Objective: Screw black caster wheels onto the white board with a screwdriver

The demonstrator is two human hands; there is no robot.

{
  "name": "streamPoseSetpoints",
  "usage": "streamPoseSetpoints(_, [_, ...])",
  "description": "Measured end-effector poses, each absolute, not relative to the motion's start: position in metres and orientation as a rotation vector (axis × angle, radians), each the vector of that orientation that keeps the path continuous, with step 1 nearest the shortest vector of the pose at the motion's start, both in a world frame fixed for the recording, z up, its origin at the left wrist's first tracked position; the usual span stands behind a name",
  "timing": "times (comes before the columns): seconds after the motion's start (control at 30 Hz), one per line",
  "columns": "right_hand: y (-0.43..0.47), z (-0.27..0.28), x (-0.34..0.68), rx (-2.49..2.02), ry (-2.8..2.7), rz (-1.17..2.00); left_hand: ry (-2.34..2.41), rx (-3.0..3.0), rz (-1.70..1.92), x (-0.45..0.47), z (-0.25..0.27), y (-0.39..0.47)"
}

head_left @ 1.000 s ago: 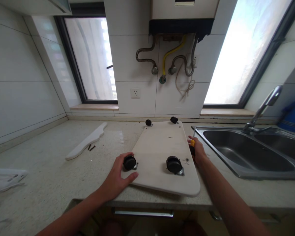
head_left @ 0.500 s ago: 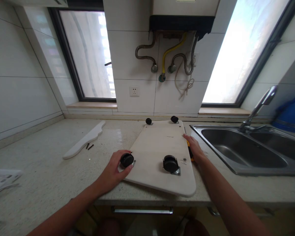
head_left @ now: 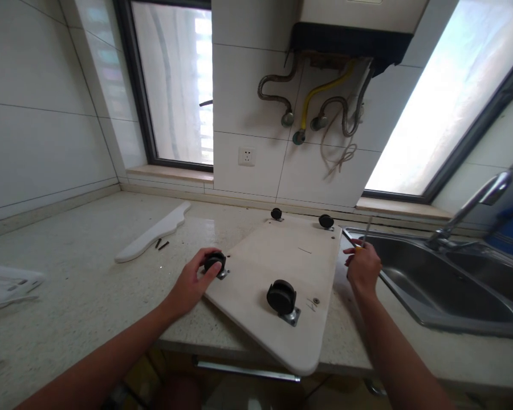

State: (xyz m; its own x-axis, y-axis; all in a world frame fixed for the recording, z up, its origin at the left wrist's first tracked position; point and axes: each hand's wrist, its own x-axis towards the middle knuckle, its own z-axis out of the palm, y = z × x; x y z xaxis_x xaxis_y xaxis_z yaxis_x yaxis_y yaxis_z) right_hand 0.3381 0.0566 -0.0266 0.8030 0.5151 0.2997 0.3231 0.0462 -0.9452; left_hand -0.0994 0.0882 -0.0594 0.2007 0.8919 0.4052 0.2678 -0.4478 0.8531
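A pale board (head_left: 277,256) with rounded corners lies on the counter, its near corner jutting past the front edge. Black caster wheels stand at its corners: a front one (head_left: 281,297), two at the back, and a left caster (head_left: 214,263). My left hand (head_left: 193,285) has its fingers and thumb closed around that left caster. Off the board's right side, my right hand (head_left: 365,269) grips a screwdriver (head_left: 359,249); a bit of yellow handle shows and the thin shaft points up. Most of the handle is hidden in the fist.
Left of the board lie a wavy white panel (head_left: 154,232) and two dark screws (head_left: 163,246). A slotted white part (head_left: 11,285) sits at the far left. The steel sink (head_left: 410,313) with its faucet (head_left: 465,210) is close on the right.
My right hand has picked up the screwdriver from beside the board and moved right with it. The board has turned, its near corner swinging left and toward me. My left hand stays on the caster.
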Motion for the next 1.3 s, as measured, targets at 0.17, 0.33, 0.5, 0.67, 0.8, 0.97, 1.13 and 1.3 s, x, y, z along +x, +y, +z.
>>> streamPoseSetpoints(0.17, [0.060,0.018,0.304,-1.259,-0.919,0.077,1.082,1.893,1.241,-0.095,-0.057,0.086])
streamPoseSetpoints(0.33, [0.083,0.088,0.248,-1.263,-1.475,0.491,1.073,1.976,1.270,-0.095,-0.054,0.085])
streamPoseSetpoints(0.5, [0.124,0.120,0.190,-1.220,-1.854,0.634,1.060,2.001,1.320,-0.096,-0.055,0.087])
streamPoseSetpoints(0.67, [0.165,0.103,0.142,-1.034,-1.729,0.549,1.060,1.996,1.331,-0.096,-0.059,0.090])
streamPoseSetpoints(0.8, [0.180,0.091,0.118,-0.831,-1.619,0.577,1.063,2.005,1.318,-0.096,-0.060,0.090])
streamPoseSetpoints(0.97, [0.171,0.077,0.103,-0.751,-1.665,0.687,1.077,2.009,1.299,-0.095,-0.062,0.091])
streamPoseSetpoints(1.13, [0.159,0.068,0.101,-0.774,-1.731,0.731,1.105,2.020,1.319,-0.094,-0.061,0.091])
streamPoseSetpoints(1.3, [0.158,0.068,0.102,-0.770,-1.708,0.739,1.108,2.031,1.319,-0.094,-0.059,0.090])
